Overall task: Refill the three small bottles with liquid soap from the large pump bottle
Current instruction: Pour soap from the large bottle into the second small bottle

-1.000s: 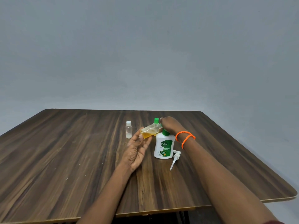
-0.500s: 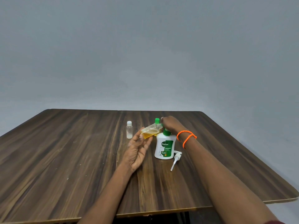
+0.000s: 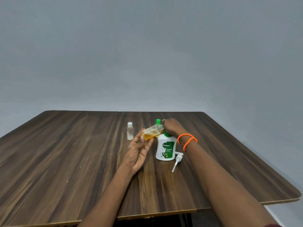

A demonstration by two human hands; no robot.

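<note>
Above the counter (image 3: 82, 153), a tilted small bottle (image 3: 151, 132) is held by the left hand (image 3: 139, 151); its neck is pinched by the right hand (image 3: 172, 126).

Bench (image 3: 65, 161): dark wood-grain laminate top with lighter brown streaks running front to back, rounded corners, pale edge banding along the near side. A few small pale specks on the surface left of centre. Behind bench: plain grey-blue wall (image 3: 147, 46), matte, no windows or fixtures visible. Lighting soft and even, no hard shadows. Dark gap under the bench's near edge; floor not discernible.
</note>
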